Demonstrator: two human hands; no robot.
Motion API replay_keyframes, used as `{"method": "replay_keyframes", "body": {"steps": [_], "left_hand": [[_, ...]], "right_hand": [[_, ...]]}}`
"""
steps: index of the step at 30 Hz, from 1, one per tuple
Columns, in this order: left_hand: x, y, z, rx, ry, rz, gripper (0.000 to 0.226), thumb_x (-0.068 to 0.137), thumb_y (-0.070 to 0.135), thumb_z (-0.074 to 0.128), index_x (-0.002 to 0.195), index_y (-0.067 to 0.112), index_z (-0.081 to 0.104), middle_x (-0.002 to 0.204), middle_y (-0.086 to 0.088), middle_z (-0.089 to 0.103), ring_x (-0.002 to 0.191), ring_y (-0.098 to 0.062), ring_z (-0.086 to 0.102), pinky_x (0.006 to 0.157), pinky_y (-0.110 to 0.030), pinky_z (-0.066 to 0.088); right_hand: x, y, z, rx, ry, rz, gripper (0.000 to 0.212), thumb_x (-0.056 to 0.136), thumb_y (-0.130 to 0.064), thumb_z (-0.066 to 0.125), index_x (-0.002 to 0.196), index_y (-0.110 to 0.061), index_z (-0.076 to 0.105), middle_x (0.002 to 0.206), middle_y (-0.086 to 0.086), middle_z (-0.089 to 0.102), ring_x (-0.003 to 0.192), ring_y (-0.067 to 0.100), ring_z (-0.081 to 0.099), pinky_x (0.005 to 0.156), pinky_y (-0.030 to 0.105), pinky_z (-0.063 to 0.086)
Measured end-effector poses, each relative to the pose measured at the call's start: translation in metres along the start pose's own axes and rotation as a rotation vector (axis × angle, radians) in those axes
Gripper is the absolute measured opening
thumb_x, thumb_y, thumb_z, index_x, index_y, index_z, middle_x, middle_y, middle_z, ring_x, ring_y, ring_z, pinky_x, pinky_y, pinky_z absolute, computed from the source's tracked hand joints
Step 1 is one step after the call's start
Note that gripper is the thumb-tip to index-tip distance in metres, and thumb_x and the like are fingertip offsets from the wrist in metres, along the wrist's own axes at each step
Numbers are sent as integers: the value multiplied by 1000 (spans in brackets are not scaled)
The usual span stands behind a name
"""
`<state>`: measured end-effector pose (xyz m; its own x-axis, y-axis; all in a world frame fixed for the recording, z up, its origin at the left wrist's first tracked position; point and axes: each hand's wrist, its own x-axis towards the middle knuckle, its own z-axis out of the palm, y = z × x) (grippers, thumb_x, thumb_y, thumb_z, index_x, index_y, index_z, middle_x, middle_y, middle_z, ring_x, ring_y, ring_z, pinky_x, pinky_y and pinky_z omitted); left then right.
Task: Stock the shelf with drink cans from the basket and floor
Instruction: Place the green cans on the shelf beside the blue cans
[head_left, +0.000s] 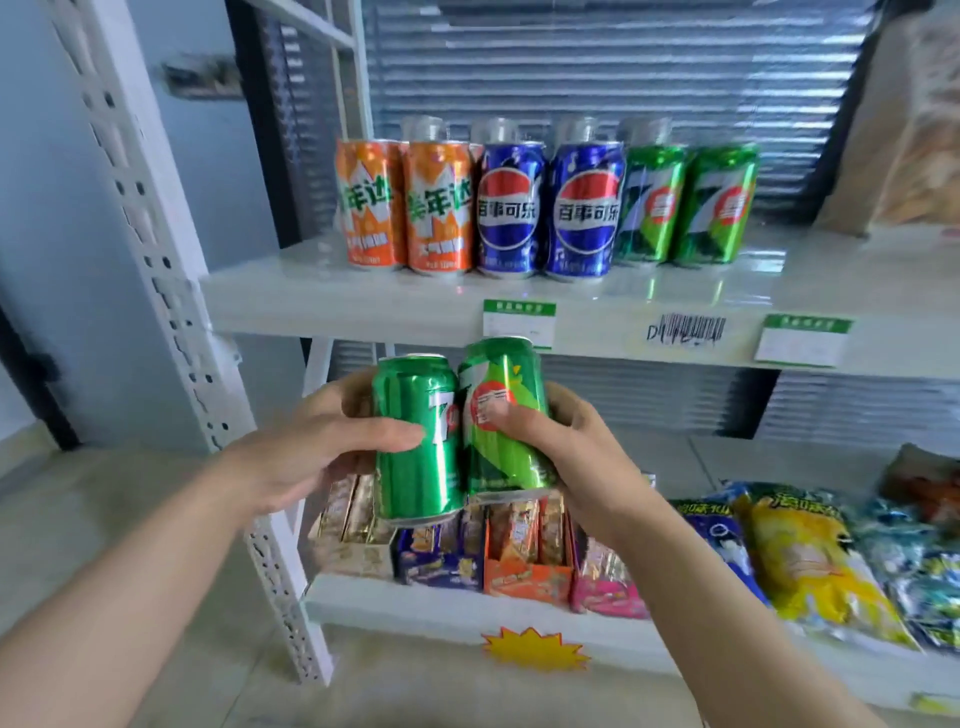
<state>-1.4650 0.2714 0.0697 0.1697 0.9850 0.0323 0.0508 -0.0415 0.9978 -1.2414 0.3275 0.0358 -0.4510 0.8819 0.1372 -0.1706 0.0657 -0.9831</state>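
Item 1: green aluminium drink can with a white "7" (415, 441), gripped by the left hand (311, 447). The thumb lies across its front; the fingers wrap behind and are hidden.

Item 2: green aluminium drink can with a red disc (501, 415), gripped by the right hand (566, 441). The thumb presses on the disc; the fingers curl round the far side and are mostly out of sight. It sits slightly higher than item 1 and touches it side to side. Both are held in the air below the front edge of the white upper shelf board (363, 306).

Item 3: front row on that board, left to right: two orange cans (405, 208), two blue cans (550, 208), two green cans (685, 205). A back row shows only blurred tops.

Item 4: white-and-green price tags (518, 325) and a barcode label (688, 328) on the board's edge; print unreadable.

Item 5: lower shelf (441, 605), with open snack boxes (524, 551) partly hidden by the cans and plastic snack bags (810, 556) cut off at the right.
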Motion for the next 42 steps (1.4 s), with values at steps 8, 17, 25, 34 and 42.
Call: {"method": "replay_keyframes", "body": {"steps": [8, 17, 25, 34, 42], "left_hand": [[13, 106, 33, 135, -151, 238, 63, 34, 42, 94, 93, 30, 75, 107, -4, 73, 96, -20, 71, 71, -25, 57], [61, 175, 96, 326, -124, 415, 41, 66, 19, 78, 106, 22, 66, 102, 2, 74, 94, -12, 71, 74, -20, 57], [123, 200, 144, 560, -201, 394, 34, 70, 15, 78, 101, 15, 66, 95, 1, 75, 89, -12, 71, 77, -20, 56], [173, 191, 172, 1095, -68, 362, 78, 54, 48, 87, 120, 28, 50, 107, 15, 60, 96, -6, 59, 84, -28, 50], [182, 183, 164, 1070, -101, 349, 64, 62, 45, 84, 115, 28, 52, 102, 17, 61, 88, 0, 58, 66, -15, 42]], "right_hand": [[-11, -103, -27, -81, 74, -224, 89, 55, -52, 87, 129, -13, 56, 116, 6, 71, 102, 21, 71, 95, 40, 54], [-18, -178, -89, -77, 61, -423, 58, 60, -37, 77, 108, -7, 66, 95, 6, 75, 86, 18, 72, 73, 27, 57], [-13, -187, -162, -138, 76, -430, 32, 62, -35, 77, 90, -19, 77, 93, 6, 75, 82, 17, 72, 66, 24, 57], [-2, -165, -203, -150, 121, -322, 82, 49, -39, 95, 114, -3, 63, 100, 14, 73, 86, 25, 72, 65, 26, 57], [5, -153, -203, -223, 199, -327, 84, 47, -45, 94, 117, -14, 61, 107, 12, 73, 94, 29, 72, 69, 33, 59]]}}
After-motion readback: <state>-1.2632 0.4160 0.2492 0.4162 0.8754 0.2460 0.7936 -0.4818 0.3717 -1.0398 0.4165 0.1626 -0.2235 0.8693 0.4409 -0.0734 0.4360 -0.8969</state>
